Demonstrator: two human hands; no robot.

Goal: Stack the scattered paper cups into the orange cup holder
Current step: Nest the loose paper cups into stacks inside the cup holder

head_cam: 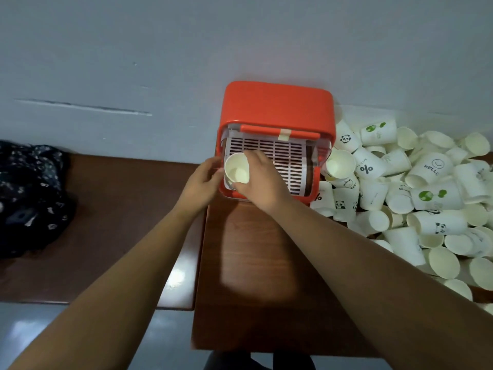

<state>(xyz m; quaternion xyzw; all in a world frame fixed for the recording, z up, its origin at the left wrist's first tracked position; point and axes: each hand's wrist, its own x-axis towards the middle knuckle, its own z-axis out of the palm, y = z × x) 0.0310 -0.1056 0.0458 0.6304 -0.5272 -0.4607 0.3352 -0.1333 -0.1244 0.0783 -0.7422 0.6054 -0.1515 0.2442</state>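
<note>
- Cup (237, 171) sat mouth-up over the front left corner of the orange holder (277, 108), above its white slotted tray (277, 161).
- Right hand (262, 182) gripped that cup, fingers curled round its right side, thumb at the near rim.
- Left hand (200, 182) lay just beside the cup's left side, fingers slightly bent; whether they touched or held it could not be told.
- Holder stood on the brown table (266, 263) against the wall (133, 49), with tape (284, 134) on its front.
- Loose cups (426, 204) lay piled to the holder's right, touching it; 1 leaned open-mouthed against its side.
- Dark cloth (29, 196) lay far left, well apart.
</note>
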